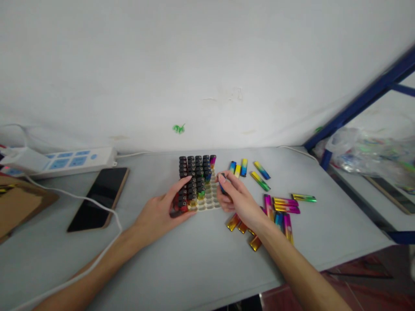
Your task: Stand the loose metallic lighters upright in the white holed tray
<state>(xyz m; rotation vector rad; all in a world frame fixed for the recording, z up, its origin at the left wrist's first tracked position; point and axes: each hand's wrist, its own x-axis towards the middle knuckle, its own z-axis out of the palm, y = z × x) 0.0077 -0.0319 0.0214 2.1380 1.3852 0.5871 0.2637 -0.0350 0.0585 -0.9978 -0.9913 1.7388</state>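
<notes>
A pale tray (212,203) with rows of holes stands on the table in the middle. Black-topped lighters (198,172) stand upright in several of its rows, mostly on the left side, with coloured bodies showing beneath. My left hand (162,209) is wrapped round the tray's near left corner, thumb and fingers against the outer lighters. Just above the tray's right side, my right hand (236,194) pinches a dark-topped lighter (222,183); the fingers hide most of its body. Loose shiny lighters (287,205) in pink, gold, blue, yellow and green lie to the right, some partly under my right forearm.
A phone (99,198) and a white power strip (78,160) lie at the left, with a white cable (97,203) crossing over my left forearm. Cardboard (22,203) sits at the far left. A blue metal frame (356,103) and plastic bags (366,147) are at the right.
</notes>
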